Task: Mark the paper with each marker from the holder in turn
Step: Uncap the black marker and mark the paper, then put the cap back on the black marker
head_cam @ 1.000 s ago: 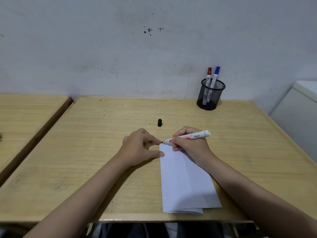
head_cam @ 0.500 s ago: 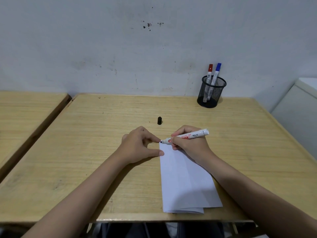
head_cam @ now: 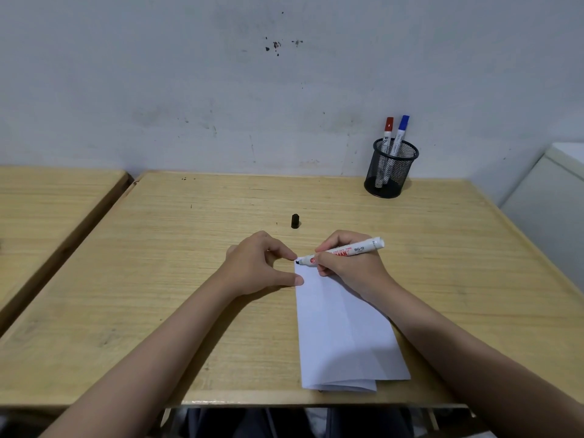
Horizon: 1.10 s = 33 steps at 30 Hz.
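A: Step in hand?
B: Marking far-left corner of paper (head_cam: 343,330) with black marker (head_cam: 344,250). Best done with paper pinned flat, short light stroke, tip kept on the sheet, not the desk (head_cam: 158,279).
A: Poses, left to right?
B: Left hand (head_cam: 259,263) resting at paper's left edge, thumb and forefinger spread apart, thumb tip on the edge, forefinger tip near the nib; pinching nothing. Black cap (head_cam: 295,221) standing loose toward desk middle, just beyond hands. Right hand (head_cam: 347,263) curled in writing grip, fingers pressed round marker barrel, nib down at the corner, heel on paper.
A: Rest?
B: Mesh holder (head_cam: 392,172) at far-right corner, red marker (head_cam: 387,131) and blue marker (head_cam: 400,131) upright inside, capped, not yet used by the look.
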Motion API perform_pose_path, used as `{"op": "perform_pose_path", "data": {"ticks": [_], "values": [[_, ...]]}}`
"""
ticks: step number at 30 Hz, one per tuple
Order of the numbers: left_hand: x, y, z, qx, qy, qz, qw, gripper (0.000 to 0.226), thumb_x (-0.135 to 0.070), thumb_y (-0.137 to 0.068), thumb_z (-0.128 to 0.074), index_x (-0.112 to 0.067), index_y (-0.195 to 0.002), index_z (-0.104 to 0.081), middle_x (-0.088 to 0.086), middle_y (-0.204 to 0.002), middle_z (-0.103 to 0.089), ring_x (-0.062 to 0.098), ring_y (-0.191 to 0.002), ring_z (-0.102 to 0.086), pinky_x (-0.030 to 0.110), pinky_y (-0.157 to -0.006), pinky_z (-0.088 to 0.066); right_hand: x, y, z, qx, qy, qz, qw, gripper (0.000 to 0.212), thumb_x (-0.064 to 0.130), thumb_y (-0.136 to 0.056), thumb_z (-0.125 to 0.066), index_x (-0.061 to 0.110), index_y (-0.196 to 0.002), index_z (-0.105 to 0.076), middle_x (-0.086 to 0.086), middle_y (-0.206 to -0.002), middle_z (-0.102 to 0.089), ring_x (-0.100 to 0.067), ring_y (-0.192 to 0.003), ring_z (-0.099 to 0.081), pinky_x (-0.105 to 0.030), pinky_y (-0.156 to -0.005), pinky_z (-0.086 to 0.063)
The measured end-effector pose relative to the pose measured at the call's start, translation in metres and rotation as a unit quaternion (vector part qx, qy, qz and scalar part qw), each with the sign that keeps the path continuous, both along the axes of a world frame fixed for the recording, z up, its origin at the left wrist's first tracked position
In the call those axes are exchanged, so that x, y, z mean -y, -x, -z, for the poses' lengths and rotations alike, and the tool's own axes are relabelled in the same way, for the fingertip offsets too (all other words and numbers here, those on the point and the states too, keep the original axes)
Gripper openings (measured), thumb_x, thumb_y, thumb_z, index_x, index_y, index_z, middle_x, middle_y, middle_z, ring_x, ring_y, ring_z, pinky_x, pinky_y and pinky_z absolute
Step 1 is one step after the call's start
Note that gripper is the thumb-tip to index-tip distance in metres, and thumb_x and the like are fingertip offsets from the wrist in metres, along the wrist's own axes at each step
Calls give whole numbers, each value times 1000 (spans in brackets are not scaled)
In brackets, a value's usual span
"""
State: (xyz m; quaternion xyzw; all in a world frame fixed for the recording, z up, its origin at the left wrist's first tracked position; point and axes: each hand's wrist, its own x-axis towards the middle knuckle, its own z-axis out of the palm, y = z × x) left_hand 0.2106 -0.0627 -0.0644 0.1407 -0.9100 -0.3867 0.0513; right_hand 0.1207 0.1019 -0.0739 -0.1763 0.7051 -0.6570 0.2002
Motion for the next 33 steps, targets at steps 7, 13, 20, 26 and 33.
{"op": "perform_pose_path", "data": {"ticks": [7,13,20,26,33], "values": [[0,0,1,-3,0,3,1000,38,-49,-49,-85,-37,-81,-69,-10,-75,-53,-5,-62,-51,35,-87,-40,-5,4,-4,41,80,32,995,8,-9,-74,-67,-4,-72,-61,-16,-66,-61,-22,-58,-60,-27,-56,-56],[7,-2,3,-7,-38,16,999,29,-42,-59,-82,-29,-81,-68,-13,-68,-53,-1,-56,-49,22,-62,-41,-8,0,0,114,140,45,982,14,-8,-81,-58,0,-70,-59,-7,-59,-61,-16,-56,-58,-28,-58,-56],[11,62,-27,-122,40,17,992,30,-16,-81,-66,-26,-109,-65,-4,-109,-60,17,-91,-59,28,-79,-48,-12,25,-19,146,204,51,967,17,-7,-82,-54,2,-68,-57,-8,-61,-59,-14,-56,-56,-27,-57,-54],[15,79,-18,-73,114,27,990,23,-7,-81,-62,-15,-101,-70,4,-103,-64,21,-92,-61,36,-84,-49,-11,18,-14,183,204,50,960,14,-5,-83,-54,2,-71,-57,-9,-66,-59,-14,-57,-56,-27,-57,-54],[9,60,-30,-126,-250,-47,959,10,-4,-76,-70,-14,-80,-70,8,-76,-69,16,-70,-64,27,-72,-49,-19,15,-28,140,228,65,961,11,4,-72,-65,7,-65,-57,-3,-61,-58,-10,-57,-57,-25,-60,-55]]}}
